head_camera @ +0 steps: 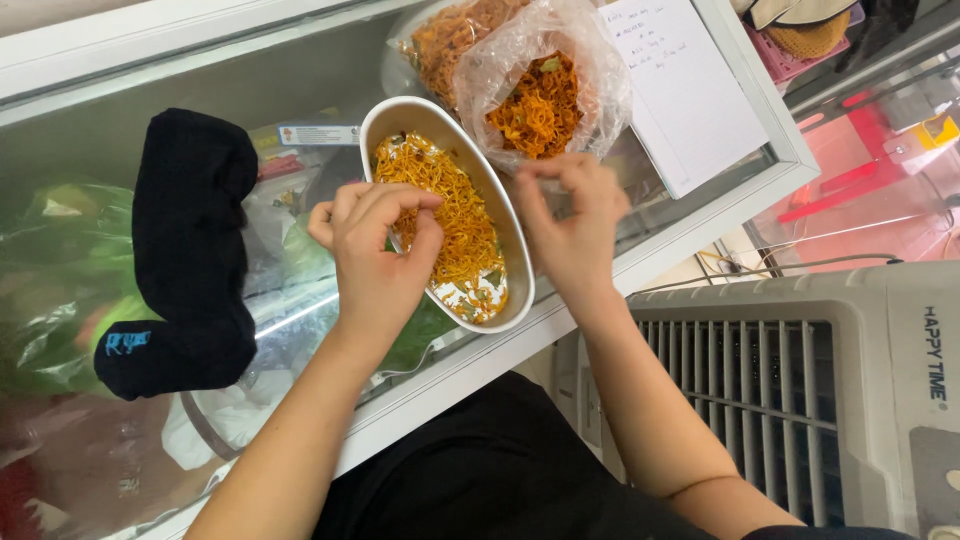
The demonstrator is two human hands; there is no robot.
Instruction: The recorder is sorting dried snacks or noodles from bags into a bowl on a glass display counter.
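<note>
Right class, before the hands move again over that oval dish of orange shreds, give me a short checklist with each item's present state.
1. Oval dish sits flat on the glass lid: ok.
2. Left hand over the dish, fingers pinched: ok.
3. Right hand at the plastic bag mouth: ok.
4. Bag open, shreds reachable: ok.
5. Black sock apart from dish: ok.
6. Whether the fingers hold shreds: cannot tell.

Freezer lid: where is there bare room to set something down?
Bare glass lies behind the black cloth, left of the tray. It is crowded from the tray rightward: both hands, left and right, two bags and the paper.
</note>
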